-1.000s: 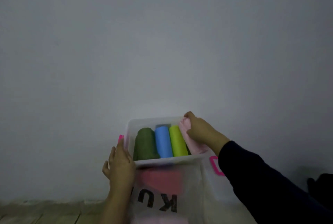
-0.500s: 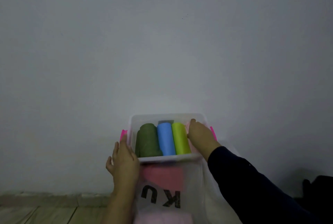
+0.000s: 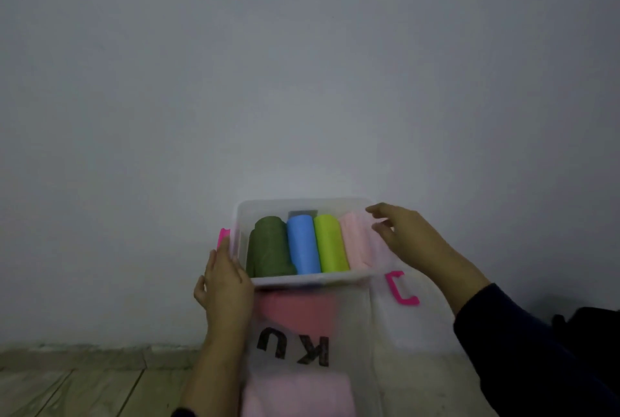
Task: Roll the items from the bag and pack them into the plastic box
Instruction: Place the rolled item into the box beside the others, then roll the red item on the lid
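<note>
The plastic box (image 3: 303, 280) is steadied by the left hand (image 3: 225, 285) gripping its left wall, while the right hand (image 3: 407, 235), fingers loosely spread and empty, hovers beside the pink roll (image 3: 355, 242) packed at its right end.

**A bare wall and a strip of wooden floor**

A plain, pale grey wall (image 3: 302, 64) filled nearly the whole view, smooth and unmarked, with nothing hung on it. The light was dim and even, a little brighter near the middle and fading toward the edges. Along the foot of the wall ran a low, dull skirting board (image 3: 90, 356). Below it, at the lower left, lay a floor (image 3: 67, 393) of pale wooden planks with dark seams between them. A dark shape (image 3: 587, 326) sat at the far right edge, too dim to identify.
</note>
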